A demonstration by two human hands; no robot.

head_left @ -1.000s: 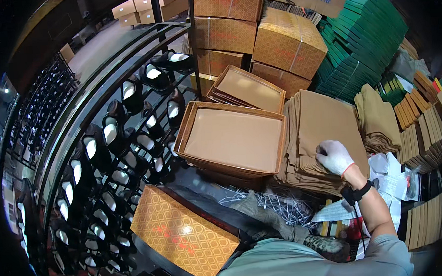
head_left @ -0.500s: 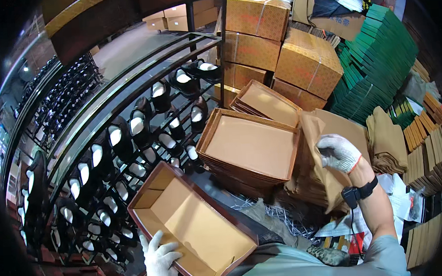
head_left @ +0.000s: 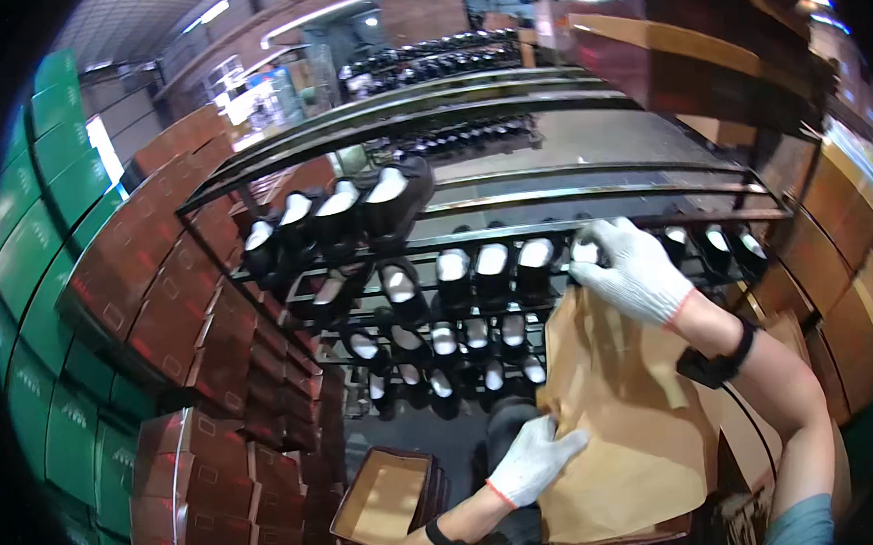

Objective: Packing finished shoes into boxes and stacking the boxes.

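A sheet of brown wrapping paper (head_left: 623, 440) spreads across my lap, its top raised towards the shoe rack. The rim of a dark red shoe box (head_left: 628, 542) shows under its near edge. My left hand (head_left: 535, 462), in a white knit glove, is closed at the paper's left side with the thumb over it. Higher up, my gloved right hand (head_left: 636, 270) is closed at the paper's top edge, its fingers bent. Behind those fingers, a black shoe with a white insole (head_left: 587, 253) is partly hidden.
A metal rack (head_left: 494, 235) with rows of black shoes (head_left: 492, 270) stands ahead. Dark red shoe boxes (head_left: 176, 286) and green boxes (head_left: 30, 244) are stacked at left. An open box (head_left: 384, 497) sits low beside my left arm. Tan cartons (head_left: 840, 251) stand at right.
My view has swung left and up. My right hand has brought the brown paper from the pile over the shoe box. My left hand has shifted from the box's side to the paper.
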